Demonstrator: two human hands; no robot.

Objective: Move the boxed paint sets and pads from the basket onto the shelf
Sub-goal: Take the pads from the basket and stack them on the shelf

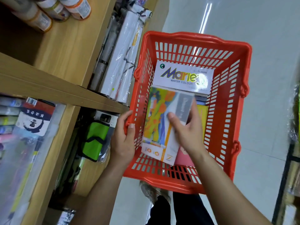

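My right hand (186,132) has its fingers (173,116) spread flat on top of the colourful boxed paint set (155,124), thumb lying across the white band beside a grey box (186,104) that rides against it; the hand presses on the box from above, and whether any finger has curled under its far edge I cannot tell, because my palm hides that side. The box lies directly under those fingers, inside the red basket (233,98), and its long axis runs away from me toward the basket's far wall, tilted a little to the right, its near end low by my wrist. Its far end overlaps the Marie's water colour box (183,75), which lies flat behind it, and a pink item (183,158) and a yellow item (203,114) show beneath on the right. My left hand (123,138) is curled on the basket's left rim, thumb over the lip, steadying it, so it is just beside the box's left long edge yet not touching it. The wooden shelf (65,95) stands to my left, close against the basket, so I judge the lift must go up and leftward, over the left hand's side. Both forearms reach forward and down from the bottom of the view, nearly parallel.
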